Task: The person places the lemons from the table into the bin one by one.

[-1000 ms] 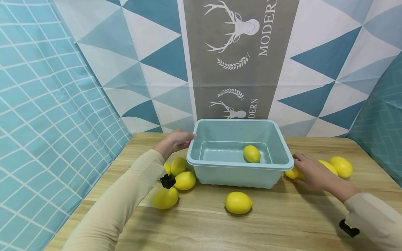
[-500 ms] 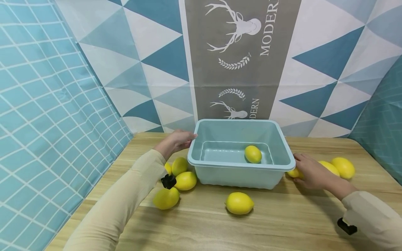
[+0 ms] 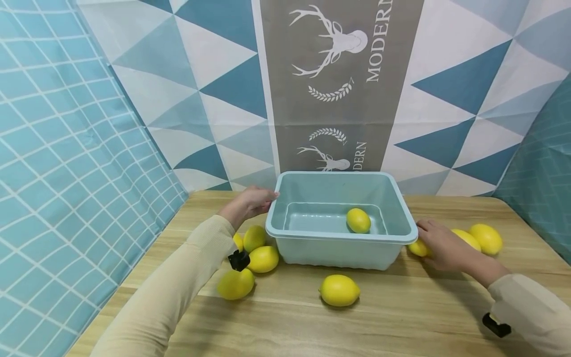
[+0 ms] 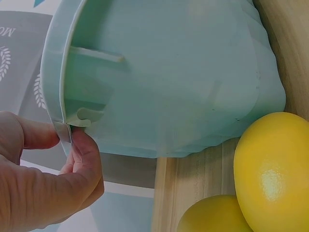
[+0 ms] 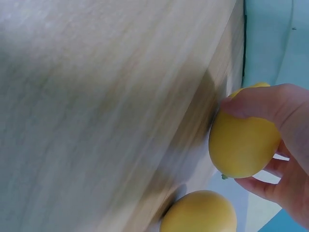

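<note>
A light blue plastic basin stands against the back wall with one lemon inside. My left hand pinches its left rim; in the left wrist view the thumb and curled fingers meet on that rim. On the other side, my right hand grips a lemon beside the basin's right wall. In the right wrist view the thumb lies over this lemon and the fingers curl behind it. Part of the gripped lemon is hidden by the hand in the head view.
Several lemons lie together under the left forearm. A single lemon lies in front of the basin. Two more, one partly hidden lemon and a full one, sit beyond the right hand on the wooden table.
</note>
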`<state>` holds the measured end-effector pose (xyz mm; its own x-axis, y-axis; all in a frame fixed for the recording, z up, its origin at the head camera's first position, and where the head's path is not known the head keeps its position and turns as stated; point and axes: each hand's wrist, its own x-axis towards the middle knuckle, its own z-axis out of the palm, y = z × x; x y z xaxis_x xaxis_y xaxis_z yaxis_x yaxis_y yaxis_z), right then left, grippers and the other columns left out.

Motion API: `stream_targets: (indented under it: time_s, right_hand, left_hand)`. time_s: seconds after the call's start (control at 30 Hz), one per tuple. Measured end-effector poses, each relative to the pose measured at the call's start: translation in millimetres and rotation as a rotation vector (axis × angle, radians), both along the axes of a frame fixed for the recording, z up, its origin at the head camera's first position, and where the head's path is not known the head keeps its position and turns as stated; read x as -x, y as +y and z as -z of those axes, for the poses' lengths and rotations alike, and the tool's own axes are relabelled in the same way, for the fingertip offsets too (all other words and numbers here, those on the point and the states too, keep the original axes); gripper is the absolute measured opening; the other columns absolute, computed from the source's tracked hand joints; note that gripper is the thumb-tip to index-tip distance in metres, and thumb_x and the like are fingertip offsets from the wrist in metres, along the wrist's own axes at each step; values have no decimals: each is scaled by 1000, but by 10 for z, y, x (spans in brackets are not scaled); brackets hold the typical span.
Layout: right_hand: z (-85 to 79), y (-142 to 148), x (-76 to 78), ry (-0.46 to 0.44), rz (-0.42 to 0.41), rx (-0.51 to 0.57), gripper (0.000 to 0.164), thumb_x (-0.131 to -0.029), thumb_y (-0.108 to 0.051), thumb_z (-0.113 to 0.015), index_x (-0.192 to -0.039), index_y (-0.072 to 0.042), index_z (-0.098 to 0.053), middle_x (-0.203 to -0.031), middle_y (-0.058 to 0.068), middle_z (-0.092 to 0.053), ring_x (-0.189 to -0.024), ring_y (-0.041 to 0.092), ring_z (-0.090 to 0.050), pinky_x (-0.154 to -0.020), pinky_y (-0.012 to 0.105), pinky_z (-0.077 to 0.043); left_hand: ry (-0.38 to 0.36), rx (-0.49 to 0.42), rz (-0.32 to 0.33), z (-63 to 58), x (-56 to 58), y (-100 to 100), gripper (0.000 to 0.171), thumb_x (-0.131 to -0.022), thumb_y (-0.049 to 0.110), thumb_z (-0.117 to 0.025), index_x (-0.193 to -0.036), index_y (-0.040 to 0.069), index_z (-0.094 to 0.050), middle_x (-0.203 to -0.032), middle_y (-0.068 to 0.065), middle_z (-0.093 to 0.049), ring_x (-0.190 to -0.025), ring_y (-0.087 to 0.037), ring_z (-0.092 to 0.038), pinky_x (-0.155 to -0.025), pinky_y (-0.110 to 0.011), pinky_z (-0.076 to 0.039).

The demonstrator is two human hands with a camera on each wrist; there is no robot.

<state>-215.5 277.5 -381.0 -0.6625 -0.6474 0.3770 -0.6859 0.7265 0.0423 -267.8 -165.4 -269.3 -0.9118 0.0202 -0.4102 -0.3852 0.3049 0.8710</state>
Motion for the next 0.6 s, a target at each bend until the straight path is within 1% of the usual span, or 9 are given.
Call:
stream_targets:
  time_s: [0.13,0.23,0.4,0.6]
  right_hand:
    - [-9,9,-17,41,-13,-3,70,-52,-7,-89,-115,-3,-59,-105,11,-63,-93,27,-58,-77,50,-54]
    - [-35,12,-33,47,-14,-3,69,-51,-8,-89,-114,-4,-60,-104,11,-63,-92,26,-57,-75,50,-54]
    - [-100,16,-72,27,9,-25,70,-53,-12,-91,-115,-5,-60,-105,12,-62,-93,28,-59,-76,53,-53]
    - [-177,23,-85,-6,35,-49,67,-55,-15,-92,-113,-4,-62,-103,10,-62,-90,27,-58,-75,52,-53]
  left_hand:
    - [1,-2,5,12,-7,-3,49,-98,15,-54,-140,-5,-40,-132,-14,-49,-93,-12,-53,-100,-26,-50]
    - [3,-4,4,22,-9,-7,49,-98,15,-54,-140,-5,-40,-132,-14,-49,-94,-13,-53,-103,-29,-48]
    - [9,-1,6,32,-11,-12,48,-98,15,-54,-139,-6,-41,-131,-14,-50,-95,-13,-54,-103,-29,-48]
    - [16,9,10,17,-7,-4,47,-98,16,-54,-138,-6,-42,-127,-13,-50,-93,-13,-53,-102,-28,-49]
